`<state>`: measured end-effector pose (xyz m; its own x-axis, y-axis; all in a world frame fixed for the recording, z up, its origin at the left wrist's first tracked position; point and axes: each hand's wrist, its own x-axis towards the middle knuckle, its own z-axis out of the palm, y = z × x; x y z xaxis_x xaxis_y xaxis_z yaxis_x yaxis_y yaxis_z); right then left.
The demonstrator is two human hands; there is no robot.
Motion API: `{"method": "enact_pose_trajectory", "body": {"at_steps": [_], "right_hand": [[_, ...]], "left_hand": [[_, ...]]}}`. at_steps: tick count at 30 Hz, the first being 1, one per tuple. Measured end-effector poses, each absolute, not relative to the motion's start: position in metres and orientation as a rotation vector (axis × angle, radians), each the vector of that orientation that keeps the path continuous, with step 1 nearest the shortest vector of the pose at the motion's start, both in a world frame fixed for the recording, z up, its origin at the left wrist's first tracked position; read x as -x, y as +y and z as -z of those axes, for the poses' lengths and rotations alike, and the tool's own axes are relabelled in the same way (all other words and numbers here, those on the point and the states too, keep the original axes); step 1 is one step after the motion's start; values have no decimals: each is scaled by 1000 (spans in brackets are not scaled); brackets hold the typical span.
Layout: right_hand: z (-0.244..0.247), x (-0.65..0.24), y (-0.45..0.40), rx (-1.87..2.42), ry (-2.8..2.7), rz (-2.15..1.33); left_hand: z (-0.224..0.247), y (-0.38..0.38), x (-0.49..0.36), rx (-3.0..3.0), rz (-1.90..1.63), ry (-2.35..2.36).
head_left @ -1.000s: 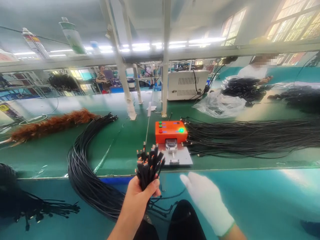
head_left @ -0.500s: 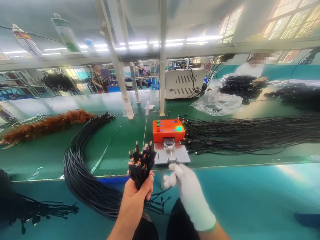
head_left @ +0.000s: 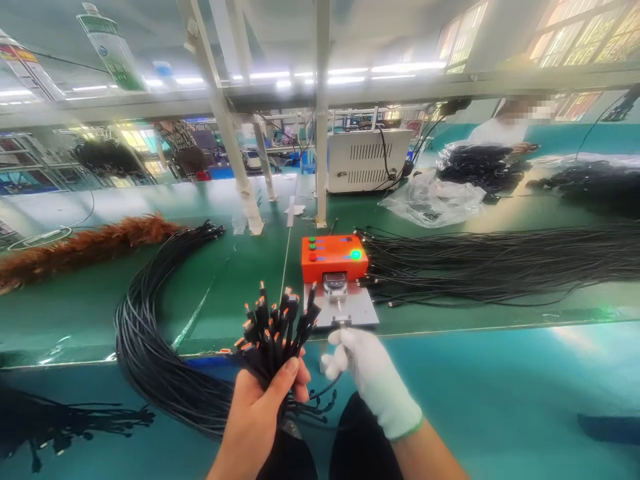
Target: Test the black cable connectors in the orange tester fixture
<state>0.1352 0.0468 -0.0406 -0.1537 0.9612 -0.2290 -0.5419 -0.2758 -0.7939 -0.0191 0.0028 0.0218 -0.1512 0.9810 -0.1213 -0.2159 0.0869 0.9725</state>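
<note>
Left hand (head_left: 265, 400) grips connector bundle (head_left: 274, 341); gloved right hand (head_left: 376, 377) pinches cable (head_left: 331, 386) at fixture (head_left: 364, 308). Likely seating step; needs straight alignment.

Brown duster (head_left: 95, 241), vented white box (head_left: 367, 161), perhaps 1 spray can (head_left: 31, 72)
</note>
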Motion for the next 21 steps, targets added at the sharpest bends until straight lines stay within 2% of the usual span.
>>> {"method": "enact_pose_trajectory", "body": {"at_steps": [17,21], "right_hand": [[42,-131,56,907,-629,-1683],[38,-139,48,984,-808,-1709]], "left_hand": [[-22,7,17,-825,-1387,1201],[-20,11,20,-914,-1331,1189]]}}
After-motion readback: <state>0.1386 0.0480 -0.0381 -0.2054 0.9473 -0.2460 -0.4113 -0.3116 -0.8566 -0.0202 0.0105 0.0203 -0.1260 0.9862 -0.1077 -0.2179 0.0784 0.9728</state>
